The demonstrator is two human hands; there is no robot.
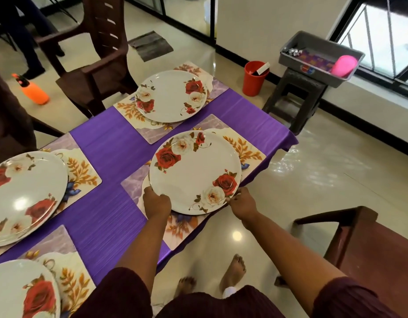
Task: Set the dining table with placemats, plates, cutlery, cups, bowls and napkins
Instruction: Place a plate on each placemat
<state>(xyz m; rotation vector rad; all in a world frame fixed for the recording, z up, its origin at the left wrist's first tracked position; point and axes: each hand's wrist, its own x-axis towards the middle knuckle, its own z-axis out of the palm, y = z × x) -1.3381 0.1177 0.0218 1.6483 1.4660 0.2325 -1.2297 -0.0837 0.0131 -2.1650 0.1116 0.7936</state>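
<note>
Both hands, left (pixel 156 201) and right (pixel 242 202), grip the rose plate's (pixel 195 172) near rim.

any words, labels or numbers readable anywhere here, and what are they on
No text can be read here.
Red and blue sticker on the front rim of the grey plastic tray on the stool: too blurred to read.
White tag sticking out of the red plastic cup on the floor: no legible print.
The rose-patterned white plates and leaf-print placemats: pictures only, no words.

Plates: four white rose-patterned plates; nearest plate (pixel 195 172) lies flat.
Placemats: leaf-print; nearest placemat (pixel 244 148) overhangs the table edge.
</note>
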